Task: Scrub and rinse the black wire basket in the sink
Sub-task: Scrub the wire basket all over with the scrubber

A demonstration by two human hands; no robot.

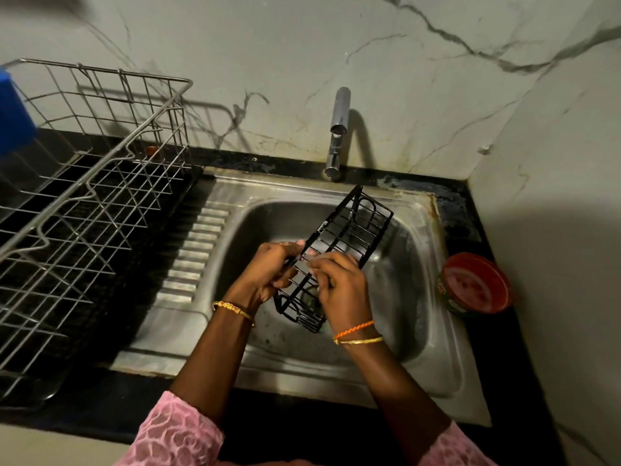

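Two pink lace sleeves (174,432) enter at six o'clock, both cut off by the bottom edge. The forearms reach up over the steel sink (433,348), whose drain is mostly hidden behind the hands and the wire. The left hand (268,274), a gold bangle at its wrist, curls its fingers around the left long rim of the black wire basket (339,250). The right hand (342,290), with an orange thread and a bangle at its wrist, lies over the basket's middle with fingers bent onto the wires; whether it holds a scrubber or only pinches the wire is hard to make out, as the fingertips are hidden.

The basket hangs above the basin, tilted, its long axis running from seven o'clock to one o'clock. Its near end sits below and between the two hands, and its far end sticks out beyond them toward the tap (337,129).

At three o'clock a red round tub (477,284) rests on the black counter just beside the sink's rim, its label blurred. At nine o'clock stands a steel dish rack (94,183), cut off at the left edge; a blue thing (13,112) at ten o'clock is blurred. The marble wall (403,62) rises behind.
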